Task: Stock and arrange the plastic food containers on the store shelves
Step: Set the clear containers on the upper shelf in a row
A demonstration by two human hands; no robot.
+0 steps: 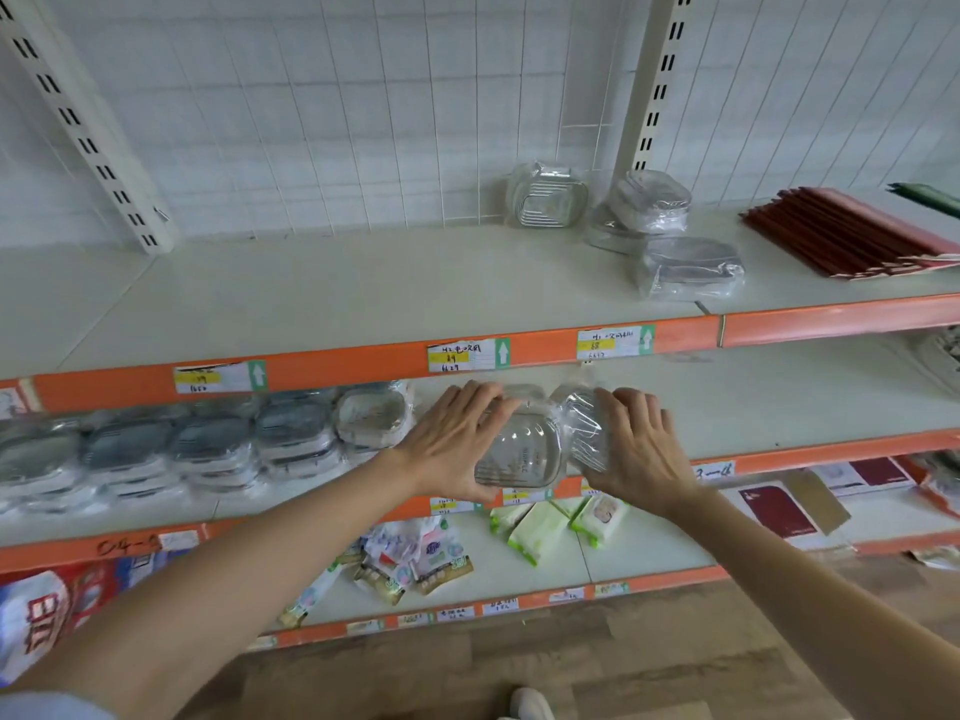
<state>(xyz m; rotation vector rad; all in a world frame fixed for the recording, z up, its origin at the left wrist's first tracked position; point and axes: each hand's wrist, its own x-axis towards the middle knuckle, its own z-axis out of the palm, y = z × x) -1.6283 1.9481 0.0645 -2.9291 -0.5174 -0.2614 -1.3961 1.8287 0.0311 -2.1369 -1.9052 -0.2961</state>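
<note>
Plastic food containers in clear wrap (524, 449), a see-through pack, sit at the front of the middle shelf (779, 407), held between both hands. One hand, the left hand (457, 444), grasps the pack's left side, with fingers curled over its top and the thumb under its front edge. Its partner, the right hand (634, 449), grasps the crinkled wrap on the pack's right end, fingers spread over it. Just to the left on the same shelf runs a row of wrapped containers (208, 449), stacked and packed close together, reaching to the left edge of view. On the top shelf (311, 298), toward the right, four more wrapped container packs (649, 231) lie loosely grouped; one stands tilted against the white grid back panel (363, 122). Farther right lies a fanned stack of red flat packets (852, 236). Orange shelf edges carry handwritten price tags (467, 354) with green arrows. On the bottom shelf (623, 558), below the hands, lie small packets of wipes (550, 522) and sachets (415, 563). A white shoe tip (530, 704) shows on the wood floor.
</note>
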